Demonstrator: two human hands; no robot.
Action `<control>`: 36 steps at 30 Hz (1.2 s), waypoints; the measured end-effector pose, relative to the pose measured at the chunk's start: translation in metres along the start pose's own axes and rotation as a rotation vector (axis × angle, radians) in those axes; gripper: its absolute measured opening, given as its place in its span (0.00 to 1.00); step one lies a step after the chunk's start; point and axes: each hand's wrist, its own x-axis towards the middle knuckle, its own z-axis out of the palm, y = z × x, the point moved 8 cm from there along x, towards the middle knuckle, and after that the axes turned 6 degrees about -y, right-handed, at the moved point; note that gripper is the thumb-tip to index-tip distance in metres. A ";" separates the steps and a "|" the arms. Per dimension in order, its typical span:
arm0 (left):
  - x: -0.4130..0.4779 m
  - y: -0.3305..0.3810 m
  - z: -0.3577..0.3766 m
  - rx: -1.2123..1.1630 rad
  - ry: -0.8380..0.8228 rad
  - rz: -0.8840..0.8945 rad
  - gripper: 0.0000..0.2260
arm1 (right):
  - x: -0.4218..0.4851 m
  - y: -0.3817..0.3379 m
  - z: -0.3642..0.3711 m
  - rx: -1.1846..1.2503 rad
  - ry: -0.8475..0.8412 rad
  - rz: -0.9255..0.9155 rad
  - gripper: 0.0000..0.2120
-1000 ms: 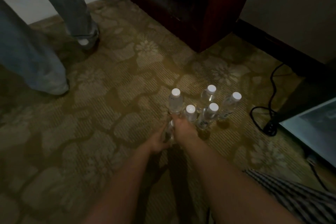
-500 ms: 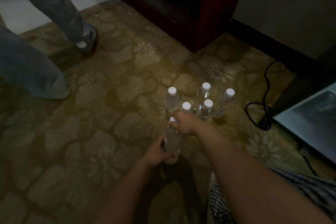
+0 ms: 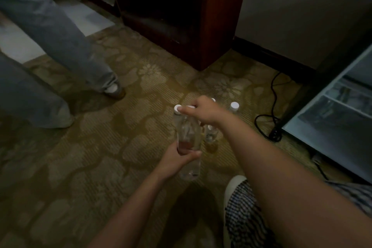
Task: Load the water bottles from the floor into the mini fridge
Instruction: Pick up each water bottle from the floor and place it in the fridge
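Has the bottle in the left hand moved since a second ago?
Yes. The bottle gripped by the left hand has come out of the cluster, toward the person, away from the standing bottle.

Dim, murky, soft wide-angle view

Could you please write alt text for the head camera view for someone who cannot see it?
A person's left hand grips the lower body of a clear water bottle over patterned carpet while the right hand holds its capped top. More bottles stand just behind, an open mini fridge sits at right, and another person's legs stand at left.
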 end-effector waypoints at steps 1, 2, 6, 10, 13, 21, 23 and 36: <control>-0.002 0.012 0.005 0.005 -0.019 0.013 0.14 | -0.008 -0.002 -0.008 0.041 -0.004 -0.004 0.18; -0.003 0.022 0.007 0.007 -0.032 0.019 0.14 | -0.013 -0.004 -0.015 0.073 -0.014 -0.011 0.15; -0.008 0.062 0.027 0.005 -0.065 0.051 0.11 | -0.045 -0.003 -0.048 0.227 -0.009 -0.031 0.14; -0.013 0.099 0.049 -0.022 -0.106 0.079 0.16 | -0.076 0.007 -0.074 0.227 -0.017 -0.034 0.26; -0.025 0.134 0.074 -0.023 -0.209 0.130 0.22 | -0.108 0.009 -0.096 0.225 -0.028 -0.063 0.29; -0.038 0.204 0.161 0.033 -0.459 0.195 0.26 | -0.208 0.031 -0.168 0.249 0.099 -0.116 0.21; -0.041 0.218 0.186 0.055 -0.505 0.188 0.22 | -0.229 0.043 -0.186 0.277 0.153 -0.113 0.19; -0.028 0.265 0.351 0.445 -0.770 0.259 0.16 | -0.341 0.156 -0.259 0.481 0.591 -0.132 0.15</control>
